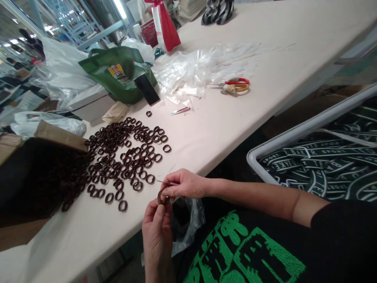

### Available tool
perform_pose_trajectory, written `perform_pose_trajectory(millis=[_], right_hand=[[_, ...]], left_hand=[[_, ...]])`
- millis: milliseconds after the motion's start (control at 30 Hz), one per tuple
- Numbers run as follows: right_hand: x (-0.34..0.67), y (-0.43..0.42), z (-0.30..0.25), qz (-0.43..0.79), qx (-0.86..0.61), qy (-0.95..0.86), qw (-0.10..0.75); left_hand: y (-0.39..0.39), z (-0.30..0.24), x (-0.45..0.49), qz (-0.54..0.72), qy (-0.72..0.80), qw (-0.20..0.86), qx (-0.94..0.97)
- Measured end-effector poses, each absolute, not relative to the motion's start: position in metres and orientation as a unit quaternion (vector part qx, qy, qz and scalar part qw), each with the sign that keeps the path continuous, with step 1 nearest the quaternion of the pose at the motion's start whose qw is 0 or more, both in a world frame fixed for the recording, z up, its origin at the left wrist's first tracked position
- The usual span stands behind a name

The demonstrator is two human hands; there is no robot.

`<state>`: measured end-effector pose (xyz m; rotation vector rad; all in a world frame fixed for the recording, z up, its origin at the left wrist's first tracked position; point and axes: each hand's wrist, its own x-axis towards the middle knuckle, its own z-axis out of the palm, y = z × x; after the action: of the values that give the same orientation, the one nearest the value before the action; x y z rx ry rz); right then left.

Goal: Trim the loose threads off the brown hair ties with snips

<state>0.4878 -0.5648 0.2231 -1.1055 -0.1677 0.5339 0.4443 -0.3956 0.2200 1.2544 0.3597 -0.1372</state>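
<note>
Two hands: left hand [157, 226] pinches one brown ring [160, 197]; right hand [188, 184] is closed on one thin pointed tool [174, 183], fingertips also at the ring. Ring position: by the near edge of the bench [215, 133]. Loose rings [126, 173]: round bands, overlapping, too many to count; they spread from one open box [63, 135]. Also one scissors [243, 81], one slim snips [181, 111], one flat phone [146, 89] against one green bag [118, 84]. Crinkled clear plastic [188, 67] behind. Bare bench between snips and long straight edge.
</note>
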Motion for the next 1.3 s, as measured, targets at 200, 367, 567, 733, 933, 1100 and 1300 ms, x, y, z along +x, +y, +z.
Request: perform_pose_trajectory(millis=[200, 367, 567, 733, 933, 1100, 1300], right_hand=[[0.489, -0.567, 0.225, 0.231, -0.558, -0.104, 0.791], [0.49, -0.58, 0.23, 0.136, -0.647, -0.138, 0.737], [0.481, -0.589, 0.234, 0.038, -0.774, -0.234, 0.587], [0.477, -0.586, 0.237, 0.045, -0.818, -0.256, 0.514], [0.477, -0.581, 0.235, 0.026, -0.848, -0.274, 0.454], [0.475, -0.582, 0.232, -0.036, -0.873, -0.297, 0.386], [0.473, -0.584, 0.224, -0.113, -0.885, -0.32, 0.318]], left_hand=[[-0.398, 0.219, 0.443, -0.063, 0.181, 0.794, 0.578], [-0.399, 0.229, 0.447, -0.013, 0.248, 0.793, 0.556], [-0.397, 0.231, 0.449, 0.045, 0.243, 0.776, 0.58], [-0.396, 0.226, 0.444, 0.08, 0.186, 0.745, 0.635], [-0.396, 0.225, 0.442, 0.075, 0.169, 0.728, 0.66], [-0.393, 0.22, 0.441, 0.051, 0.17, 0.722, 0.668], [-0.386, 0.207, 0.441, 0.006, 0.175, 0.704, 0.688]])
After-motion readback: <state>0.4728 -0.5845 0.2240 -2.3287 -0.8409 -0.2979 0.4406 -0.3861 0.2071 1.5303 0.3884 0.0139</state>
